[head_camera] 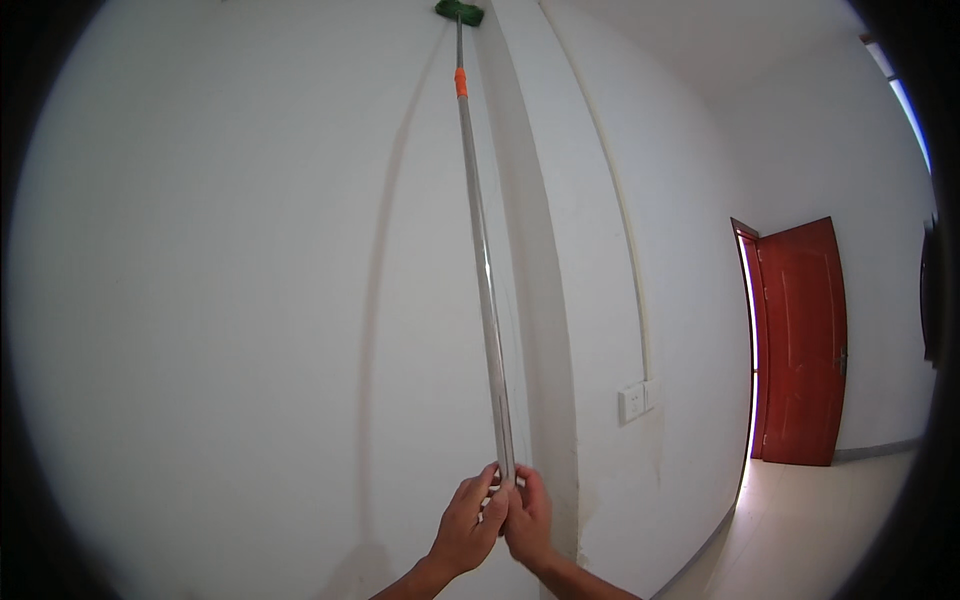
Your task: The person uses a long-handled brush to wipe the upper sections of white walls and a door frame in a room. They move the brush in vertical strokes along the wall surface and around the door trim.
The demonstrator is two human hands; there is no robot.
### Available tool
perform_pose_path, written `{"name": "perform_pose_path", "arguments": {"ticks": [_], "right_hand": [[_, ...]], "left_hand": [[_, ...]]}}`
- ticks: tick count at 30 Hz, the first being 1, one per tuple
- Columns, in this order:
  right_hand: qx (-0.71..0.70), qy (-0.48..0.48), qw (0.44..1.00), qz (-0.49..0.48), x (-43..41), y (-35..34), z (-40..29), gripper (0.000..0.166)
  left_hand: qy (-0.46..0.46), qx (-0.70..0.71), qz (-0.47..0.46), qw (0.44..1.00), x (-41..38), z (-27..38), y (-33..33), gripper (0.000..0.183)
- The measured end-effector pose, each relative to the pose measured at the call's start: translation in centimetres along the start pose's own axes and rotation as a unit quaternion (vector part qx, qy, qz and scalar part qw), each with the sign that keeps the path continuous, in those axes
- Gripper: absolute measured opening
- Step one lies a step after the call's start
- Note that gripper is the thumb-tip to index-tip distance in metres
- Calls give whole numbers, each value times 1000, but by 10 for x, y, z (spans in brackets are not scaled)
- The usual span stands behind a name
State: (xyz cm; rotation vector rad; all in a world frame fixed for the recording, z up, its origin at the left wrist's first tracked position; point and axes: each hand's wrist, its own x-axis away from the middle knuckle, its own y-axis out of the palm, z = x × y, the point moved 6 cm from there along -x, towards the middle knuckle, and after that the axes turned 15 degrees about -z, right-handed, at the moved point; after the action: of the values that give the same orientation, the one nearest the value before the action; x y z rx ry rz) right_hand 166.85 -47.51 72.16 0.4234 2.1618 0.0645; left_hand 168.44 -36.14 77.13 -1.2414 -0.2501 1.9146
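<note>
My left hand [466, 523] and my right hand [529, 521] are side by side around the lower part of a long metal telescopic pole [484, 285]. The thumbs lie along the near side of the pole, and its bottom end is hidden by the hands. An orange locking collar [460, 82] joins the thick tube to a thinner upper section. At the top is a green fibrous duster head [459, 11], high up by the corner of the white wall [225, 285]; whether it touches the wall I cannot tell.
A wall projection [536, 300] runs vertically right of the pole. Beyond it, a cable conduit [619, 187] leads down to a wall socket [632, 403]. At the right a reddish wooden door [802, 345] stands ajar over a pale floor [795, 525]. A dark object [930, 292] is at the right rim.
</note>
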Motion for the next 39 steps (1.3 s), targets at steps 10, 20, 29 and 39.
{"name": "perform_pose_path", "arguments": {"ticks": [10, 20, 29, 39], "right_hand": [[-35, -40, 998, -30, -147, 102, 18, 40], [40, -117, 991, -47, -123, 270, 61, 38], [25, -124, 991, -41, -192, 446, 20, 18], [-4, -149, 984, -92, -289, 539, -66, 61]], "left_hand": [[-58, -78, 16, 995, 110, -150, -142, 38], [-108, -97, 79, 986, 225, -199, -290, 34], [-57, -153, 50, 985, 264, -149, -459, 30], [-23, -251, 20, 967, 270, -91, -528, 40]]}}
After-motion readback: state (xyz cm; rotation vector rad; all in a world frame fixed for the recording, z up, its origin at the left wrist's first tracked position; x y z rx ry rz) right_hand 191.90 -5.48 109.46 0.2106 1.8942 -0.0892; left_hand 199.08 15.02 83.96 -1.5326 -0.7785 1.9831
